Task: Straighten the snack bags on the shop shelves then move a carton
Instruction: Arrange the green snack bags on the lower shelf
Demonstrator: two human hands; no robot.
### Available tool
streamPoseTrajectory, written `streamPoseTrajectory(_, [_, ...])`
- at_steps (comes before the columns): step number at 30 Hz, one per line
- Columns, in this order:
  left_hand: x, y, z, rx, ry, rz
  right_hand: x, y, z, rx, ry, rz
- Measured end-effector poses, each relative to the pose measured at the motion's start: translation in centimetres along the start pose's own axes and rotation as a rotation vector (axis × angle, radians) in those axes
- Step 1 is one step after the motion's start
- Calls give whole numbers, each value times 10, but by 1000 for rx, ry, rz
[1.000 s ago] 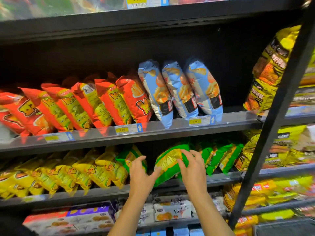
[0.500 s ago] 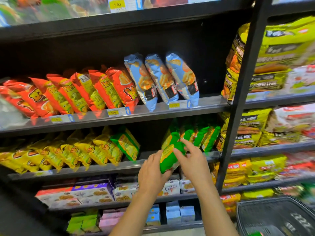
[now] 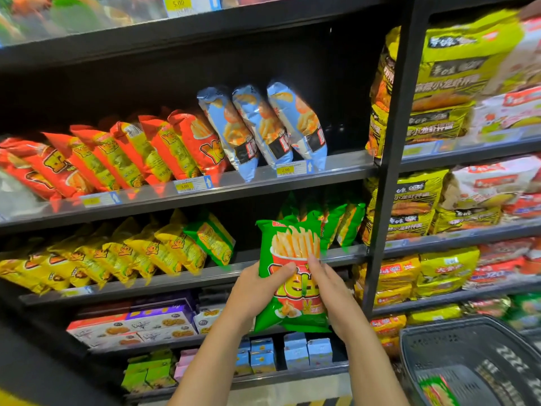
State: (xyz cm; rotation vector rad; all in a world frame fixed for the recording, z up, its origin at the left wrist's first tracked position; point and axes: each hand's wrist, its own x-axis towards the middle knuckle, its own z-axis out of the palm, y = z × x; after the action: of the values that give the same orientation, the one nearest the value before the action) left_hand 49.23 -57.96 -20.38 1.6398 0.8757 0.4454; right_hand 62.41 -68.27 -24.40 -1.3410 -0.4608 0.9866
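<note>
two hands meet on one green snack bag in the lower middle of the frame. the left hand grips the bag's left edge, with the thumb laid across the front and the rest hidden behind. the right hand lays its fingers fairly straight on the printed front, and its thumb is out of sight. the bag is upright, face to the camera, in front of the shelf edge. its top overlaps the row of green bags behind it; whether they touch cannot be told.

left of it on the same shelf, yellow bags lean in a row, with a lone green bag at their right end. one shelf up, red bags lean leftward, and three blue bags stand beside them. below the hands sit biscuit boxes and, lower still, small blue cartons. a black post divides off the right bay, which is stacked with noodle packs. a dark basket fills the lower right corner.
</note>
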Motion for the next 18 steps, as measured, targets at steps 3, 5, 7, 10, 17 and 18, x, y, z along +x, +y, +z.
streamPoseTrajectory(3, [-4, 10, 1, -9, -47, -13, 0, 3, 0, 115, -27, 10])
streamPoseTrajectory(5, [-5, 16, 1, 25, -113, -8, -2, 2, -1, 120, -7, -13])
streamPoseTrajectory(7, [-5, 22, -1, 33, -208, -29, -2, 4, -4, 173, 25, 23])
streamPoseTrajectory(10, [-1, 23, -9, -122, -212, -95, -4, 8, -9, 316, 22, 110])
streamPoseTrajectory(17, [-6, 31, -17, -363, -99, -150, -9, 7, -10, 333, 9, 142])
streamPoseTrajectory(18, [-7, 31, -16, -341, -114, -152, -10, 4, -9, 265, 19, 120])
